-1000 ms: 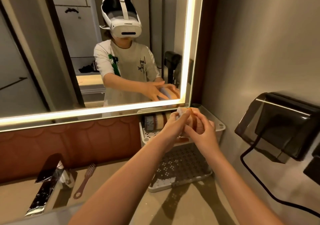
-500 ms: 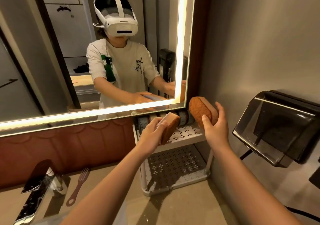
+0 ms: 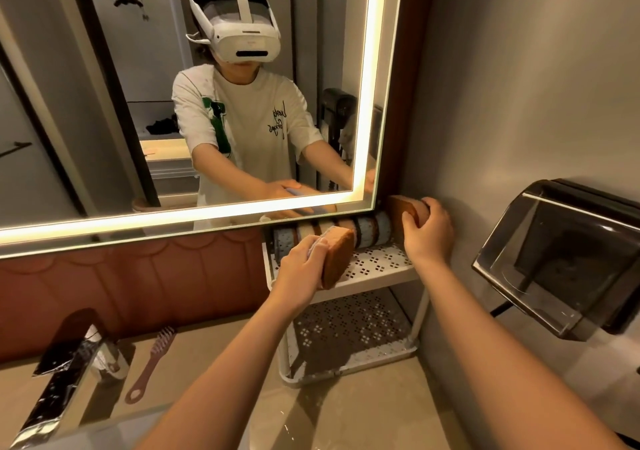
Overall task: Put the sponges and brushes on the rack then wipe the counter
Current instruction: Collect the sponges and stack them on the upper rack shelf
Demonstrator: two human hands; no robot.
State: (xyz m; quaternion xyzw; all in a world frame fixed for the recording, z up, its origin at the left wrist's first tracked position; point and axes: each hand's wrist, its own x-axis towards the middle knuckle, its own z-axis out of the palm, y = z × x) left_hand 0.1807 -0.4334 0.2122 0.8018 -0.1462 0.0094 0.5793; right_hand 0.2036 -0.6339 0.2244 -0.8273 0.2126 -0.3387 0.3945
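A white two-tier perforated rack [image 3: 377, 276] stands on the counter in the right corner under the mirror. Several sponges [image 3: 367, 233] stand on edge in a row along the back of its top shelf. My left hand [image 3: 304, 266] grips a brown-faced sponge [image 3: 337, 255] upright over the front of that shelf. My right hand [image 3: 427, 235] holds another brown sponge [image 3: 403, 212] at the right end of the row, against the wall. A pink brush [image 3: 152, 363] lies on the counter by the tap.
A chrome tap [image 3: 65, 380] stands at the lower left beside the brush. A dark wall-mounted dispenser [image 3: 561, 259] juts out on the right with a black cable below it. The beige counter [image 3: 363, 415] runs in front of the rack. The rack's lower shelf [image 3: 349, 325] holds nothing.
My hands parted, each taking one sponge. The right hand carried its sponge to the right end of the row by the wall; the left one lowered its sponge toward the top shelf.
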